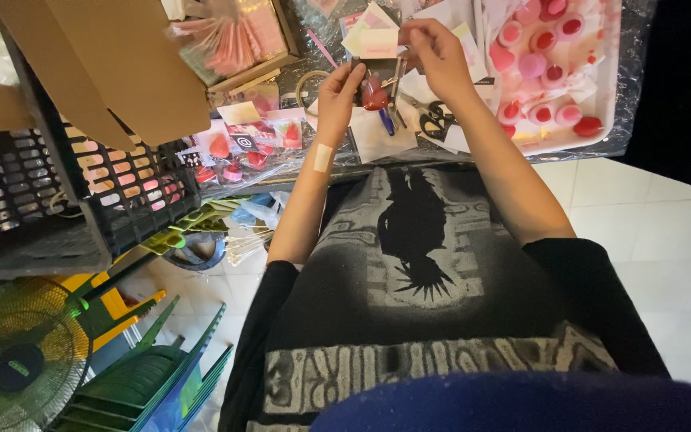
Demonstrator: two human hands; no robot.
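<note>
Two hands raised over the table [601,148], close together but not touching. Left hand [339,92] pinched shut on a small clear packet [373,88] with something red inside, thumb and fingers at its left edge; pale plaster strip [323,157] stuck on that wrist. Right hand [435,50] curled shut around the packet's top, fingertips at a pale pink card [377,42] there; exact grip hard to tell. Packet held upright between both hands, above the table's middle, just over a scatter of white paper pieces [377,136]. Right of the hands, a white tray [605,88] filled with round pink and red pieces. Left of the hands, a heap of small packets [241,144] with red shapes, lying on clear plastic sheeting. Further back, an open box [237,40] of pink items. Far left, a black plastic crate [57,192] under brown cardboard [97,56]. Below that, on the floor, a green fan [17,352], stacked green chairs [153,376] and a yellow stool [113,308]. White floor tiles [665,248] at right
</note>
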